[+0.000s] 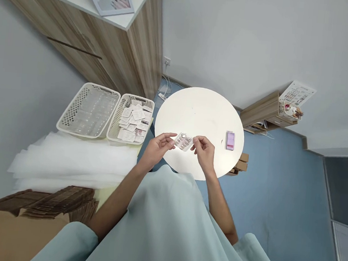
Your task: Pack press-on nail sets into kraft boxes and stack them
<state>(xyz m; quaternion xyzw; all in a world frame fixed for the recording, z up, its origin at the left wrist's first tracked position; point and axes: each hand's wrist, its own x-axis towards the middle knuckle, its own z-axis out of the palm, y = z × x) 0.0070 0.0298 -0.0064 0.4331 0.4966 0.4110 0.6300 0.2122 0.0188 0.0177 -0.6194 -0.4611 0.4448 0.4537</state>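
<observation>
Over the round white table (200, 108) I hold up a small clear plastic tray (183, 141) with several pinkish, shiny pieces that look like press-on nails. My left hand (157, 147) pinches its left edge between thumb and fingers. At the right edge, the thumb and bent index finger of my right hand (204, 150) are closed on the tray. A phone-like pink and purple item (230, 140) lies on the table to the right of my hands. Beside it is a small dark speck that I cannot make out.
At left stand a white basket of clear plastic trays (86, 112) and a white basket of small cards (134, 120). Nearer are white foam sheets (75, 158) and folded brown cardboard (59, 201). A wooden cabinet (138, 53) and a low shelf (263, 112) stand by the walls.
</observation>
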